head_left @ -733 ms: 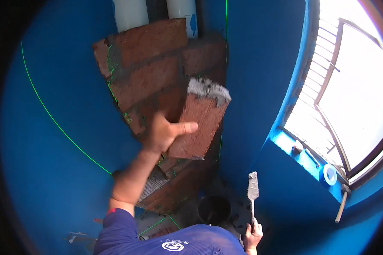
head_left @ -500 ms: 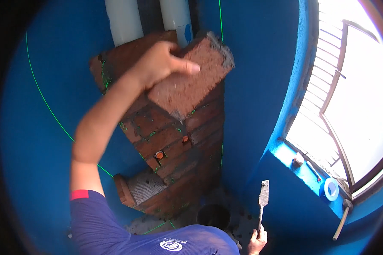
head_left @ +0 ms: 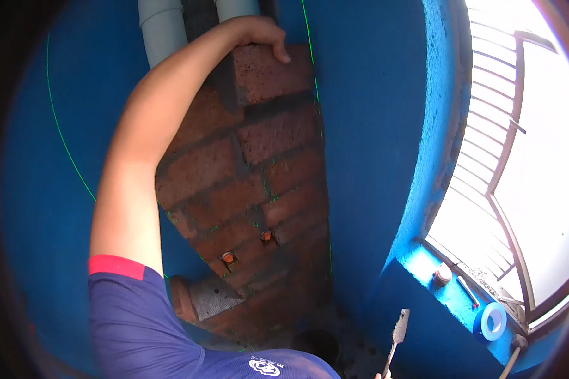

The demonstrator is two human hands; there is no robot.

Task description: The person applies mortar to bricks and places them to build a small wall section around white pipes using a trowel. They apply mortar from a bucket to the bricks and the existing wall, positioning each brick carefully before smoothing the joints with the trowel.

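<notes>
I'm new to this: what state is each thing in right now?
Left hand: clasping the brick from above
Brick: held atop the brick wall
Right hand: mostly out of frame, holding the trowel
Trowel: blade up, coated grey
Brick wall: unfinished at top
Blue tape roll: lying on the sill

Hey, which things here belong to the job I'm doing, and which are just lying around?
Seemingly part of the job:
top brick, left hand at its upper edge
trowel, in the right hand
brick wall

Seemingly just lying around, on or by the windowsill:
blue tape roll
small round container
slim tool
hammer-like tool
</notes>
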